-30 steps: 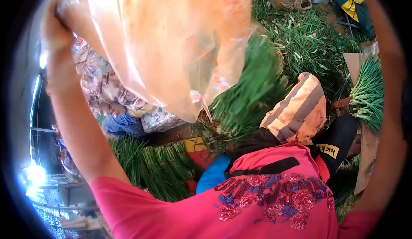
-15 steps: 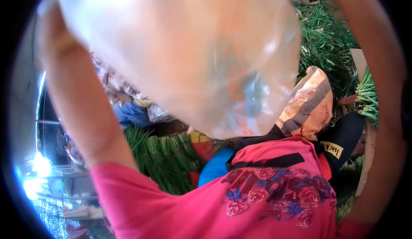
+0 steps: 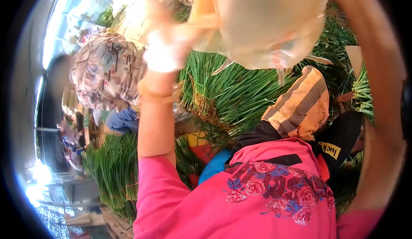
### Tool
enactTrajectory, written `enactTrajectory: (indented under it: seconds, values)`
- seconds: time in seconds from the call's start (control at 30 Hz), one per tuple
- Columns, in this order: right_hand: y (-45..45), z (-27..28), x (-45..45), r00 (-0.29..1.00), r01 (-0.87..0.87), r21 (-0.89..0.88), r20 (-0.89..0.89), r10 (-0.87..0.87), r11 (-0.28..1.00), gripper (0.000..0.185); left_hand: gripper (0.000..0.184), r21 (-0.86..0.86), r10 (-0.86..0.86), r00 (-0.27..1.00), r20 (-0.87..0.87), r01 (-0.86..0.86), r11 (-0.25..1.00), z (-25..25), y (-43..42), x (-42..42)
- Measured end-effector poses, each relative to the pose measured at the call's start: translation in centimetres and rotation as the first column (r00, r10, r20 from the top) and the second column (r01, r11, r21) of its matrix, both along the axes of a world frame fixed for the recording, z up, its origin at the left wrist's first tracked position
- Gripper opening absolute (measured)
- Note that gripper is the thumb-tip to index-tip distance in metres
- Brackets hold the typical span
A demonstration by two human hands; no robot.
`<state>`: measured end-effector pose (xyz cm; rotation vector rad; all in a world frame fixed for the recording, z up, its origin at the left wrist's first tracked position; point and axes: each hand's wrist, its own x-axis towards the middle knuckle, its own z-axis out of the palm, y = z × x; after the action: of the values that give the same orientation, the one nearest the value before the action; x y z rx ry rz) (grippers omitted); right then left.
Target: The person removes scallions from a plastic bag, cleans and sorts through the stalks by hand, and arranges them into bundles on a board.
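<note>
My left hand point(image 3: 169, 39) is raised at the upper middle, blurred and overexposed, with its fingers spread and some pointing toward a translucent plastic bag point(image 3: 270, 20). The bag hangs at the top, to the right of this hand. My right forearm point(image 3: 382, 67) reaches up along the right side; the hand at its end is beyond the top edge, so its grip is hidden. Below the bag lies a large pile of long green stalks point(image 3: 240, 91) with brownish root ends. An orange and grey striped cloth point(image 3: 300, 103) is just right of the pile.
Upright green bundles point(image 3: 113, 166) stand at the lower left. A co-worker in a patterned top point(image 3: 107, 71) is at the left. Another bundle point(image 3: 364, 95) rests by a board at the right. More loose greens point(image 3: 337, 35) lie behind the bag.
My left hand has moved right from the upper left, and its fingers are now spread. The bag has shifted up and right, uncovering the stalk pile and more of the co-worker.
</note>
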<state>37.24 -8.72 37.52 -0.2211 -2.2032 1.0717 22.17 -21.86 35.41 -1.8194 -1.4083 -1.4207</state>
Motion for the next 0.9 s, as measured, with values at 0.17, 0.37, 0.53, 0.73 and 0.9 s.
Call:
enactTrajectory:
  seconds: [0.17,0.37,0.53,0.73,0.9]
  values:
    - [-1.6,-1.2,-1.2,0.995,-0.026,-0.038,-0.099,0.022,0.999,0.021,0.062,0.013,-0.424,0.678,0.601,0.522,0.853,-2.3,7.3,3.8]
    - [1.7,-3.4,2.5,0.932,0.119,-0.240,-0.308,-0.192,0.963,0.021,0.058,0.220,-0.510,0.244,0.825,0.693,0.687,-1.1,8.4,1.9]
    - [4.0,-5.0,5.3,0.888,0.150,-0.324,-0.372,-0.271,0.934,0.022,0.055,0.255,-0.473,0.038,0.880,0.803,0.538,-2.1,10.4,4.0]
    - [4.4,-6.5,7.5,0.845,0.198,-0.374,-0.402,-0.351,0.906,0.022,0.051,0.156,-0.419,-0.008,0.908,0.935,0.319,-0.6,11.3,4.8]
    - [7.3,-6.0,9.9,0.780,0.238,-0.435,-0.447,-0.438,0.869,0.023,0.032,0.164,-0.513,0.233,0.826,0.771,0.615,-3.2,11.4,3.1]
